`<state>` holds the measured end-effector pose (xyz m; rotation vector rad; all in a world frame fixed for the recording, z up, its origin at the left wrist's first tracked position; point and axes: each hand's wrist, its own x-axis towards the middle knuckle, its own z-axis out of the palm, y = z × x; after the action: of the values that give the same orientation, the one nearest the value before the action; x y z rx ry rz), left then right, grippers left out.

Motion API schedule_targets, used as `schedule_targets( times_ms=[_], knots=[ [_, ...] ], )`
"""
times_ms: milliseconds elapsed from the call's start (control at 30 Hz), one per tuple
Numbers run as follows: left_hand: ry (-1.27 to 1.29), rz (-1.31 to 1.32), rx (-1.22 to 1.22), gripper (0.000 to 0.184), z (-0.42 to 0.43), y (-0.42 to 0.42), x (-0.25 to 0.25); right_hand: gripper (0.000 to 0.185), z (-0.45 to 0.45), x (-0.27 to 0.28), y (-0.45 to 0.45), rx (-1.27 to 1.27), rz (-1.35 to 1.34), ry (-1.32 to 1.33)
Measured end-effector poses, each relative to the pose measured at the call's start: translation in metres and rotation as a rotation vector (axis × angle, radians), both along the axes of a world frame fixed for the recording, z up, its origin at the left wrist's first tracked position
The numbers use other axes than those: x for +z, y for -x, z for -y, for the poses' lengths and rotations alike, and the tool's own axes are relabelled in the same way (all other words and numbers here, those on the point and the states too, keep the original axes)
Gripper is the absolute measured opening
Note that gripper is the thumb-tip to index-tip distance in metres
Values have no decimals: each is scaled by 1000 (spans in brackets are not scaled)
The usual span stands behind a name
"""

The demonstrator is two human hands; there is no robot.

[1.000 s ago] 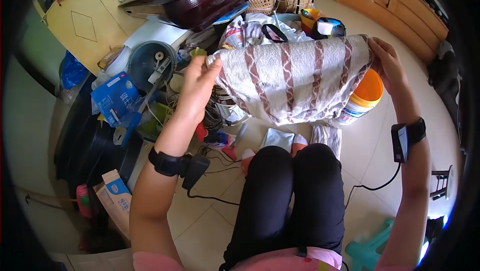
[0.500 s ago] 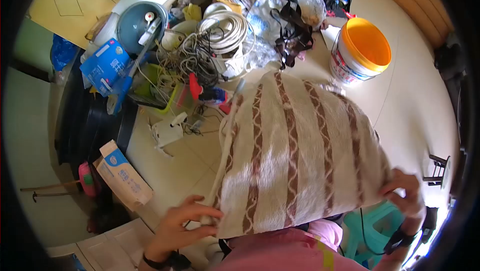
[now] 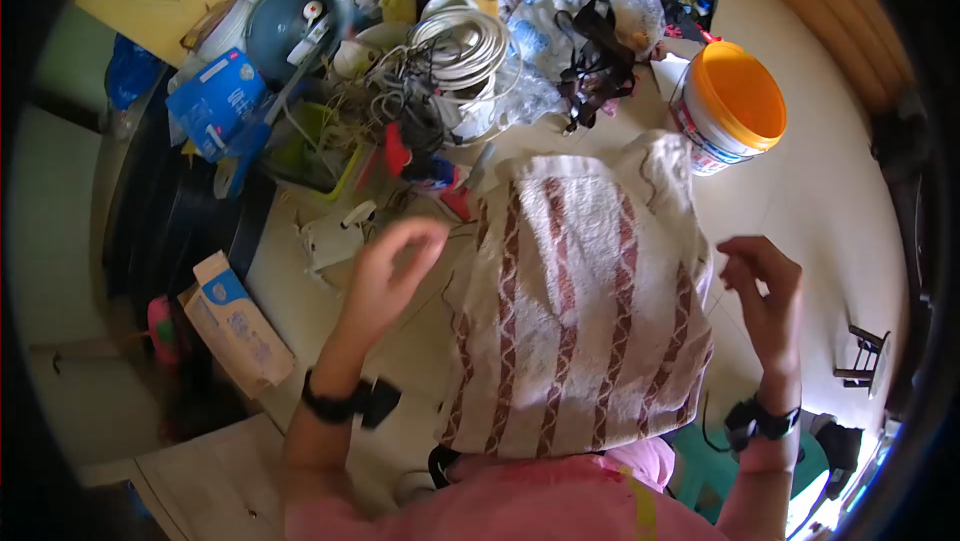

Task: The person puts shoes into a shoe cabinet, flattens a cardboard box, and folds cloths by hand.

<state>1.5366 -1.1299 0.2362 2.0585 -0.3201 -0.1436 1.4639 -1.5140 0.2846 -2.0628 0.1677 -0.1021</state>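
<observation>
A beige towel [image 3: 590,311] with brown wavy stripes lies over my lap and hangs toward the floor, its far edge folded and uneven. To the left of it, my left hand [image 3: 395,266] is raised off the cloth, blurred, with fingers curved, apart from the thumb, and holding nothing visible. My right hand [image 3: 765,291] hovers just beyond the towel's right edge. Its fingers are bent and loosely apart, with no cloth seen between them. I wear a dark band on each wrist.
A white bucket [image 3: 705,136] with an orange rim stands at the far right. Coiled white cable [image 3: 465,46], plastic bags and a blue-grey basin [image 3: 275,16] are heaped ahead. A cardboard box [image 3: 240,326] lies at left. A green stool [image 3: 700,461] is beside me.
Both hands have let go of the towel's near corners and moved up and forward beside it. The towel has dropped from a spread, bulging shape into a narrower, folded lie.
</observation>
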Motion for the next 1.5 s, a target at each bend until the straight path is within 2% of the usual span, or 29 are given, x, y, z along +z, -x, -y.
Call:
schedule_targets(
  times_ms=[33, 67, 200, 267, 333, 367, 400, 467, 500, 533, 567, 600, 733, 800, 833, 867, 933, 967, 1033, 1067, 1100, 1133, 1167, 1233, 1267, 1333, 1400, 1467, 1500],
  knots=[
    [-14, 127, -39, 19, 6, -18, -3, 15, -13, -1, -12, 86, 101, 176],
    [81, 72, -41, 24, 11, -31, -12, 16, -26, -4, -18, 176, 204, 345],
    [101, 166, -275, 55, 48, -54, 1, 28, -53, -3, -26, 168, 50, 253],
    [77, 177, -322, 60, 55, -62, 2, 29, -56, -4, -27, 115, 38, 247],
    [103, 166, -379, 57, 50, -75, -7, 24, -47, 6, -27, 357, 102, 395],
    [121, 149, -429, 54, 45, -82, -7, 23, -50, 18, -25, 421, 169, 330],
    [92, 336, -450, 32, 37, -86, 0, 27, -48, 26, -30, 621, 377, 279],
    [88, 401, -472, 13, 30, -75, 36, 35, -43, 28, -30, 868, 436, 16],
    [95, 408, -487, 13, 24, -69, 48, 44, -44, 30, -31, 905, 336, -166],
    [91, 269, -600, 11, 17, -64, 58, 53, -46, 32, -33, 936, 234, -352],
    [82, 126, -708, 12, 15, -59, 66, 64, -52, 27, -40, 896, 215, -469],
    [82, 128, -717, 12, 17, -56, 72, 75, -57, 22, -46, 855, 202, -586],
    [117, 102, -873, 11, 10, -62, 95, 73, -85, 32, -74, 1190, 188, -281],
    [68, 81, -1018, 18, -3, -66, 101, 59, -88, 46, -75, 1603, 29, 72],
    [64, 136, -1056, 24, -8, -67, 103, 50, -81, 48, -78, 1491, 237, 40],
    [66, 140, -1050, 24, -11, -64, 105, 50, -71, 58, -79, 1497, 236, 43],
    [28, -2, -775, 25, -15, -57, 104, 41, -52, 77, -82, 1191, 226, 162],
    [36, -3, -772, 25, -15, -58, 97, 39, -41, 78, -85, 1078, 266, 242],
    [-158, -100, -367, 27, -11, -70, 72, 42, -34, 79, -100, 821, 212, 503],
    [-51, 47, -288, 24, -4, -84, 52, 46, -34, 76, -114, 676, 121, 681],
    [28, 50, -140, 21, 6, -96, 31, 51, -35, 57, -133, 590, 162, 705],
    [24, -82, -129, 23, 9, -110, 7, 57, -37, 32, -147, 506, 205, 727],
    [-28, -32, -126, 30, 17, -115, -16, 57, -39, 17, -151, 506, 209, 727],
    [-134, 142, -57, 49, 15, -110, -60, 65, -35, -5, -157, 346, 554, 1043],
    [-173, 198, 0, 57, 11, -98, -73, 65, -28, -9, -152, 351, 548, 1036],
    [182, -245, 73, 60, -9, -64, -89, 71, -4, -20, -123, 127, 336, 598],
    [311, -719, 45, 64, -23, -18, -71, 66, 24, -41, -79, 15, 46, 338],
    [481, -921, -26, 69, -41, 28, -95, 62, 37, -61, -37, 96, -292, -152],
    [482, -928, -19, 69, -35, 35, -89, 63, 31, -66, -14, -26, -363, -320]
  ],
)
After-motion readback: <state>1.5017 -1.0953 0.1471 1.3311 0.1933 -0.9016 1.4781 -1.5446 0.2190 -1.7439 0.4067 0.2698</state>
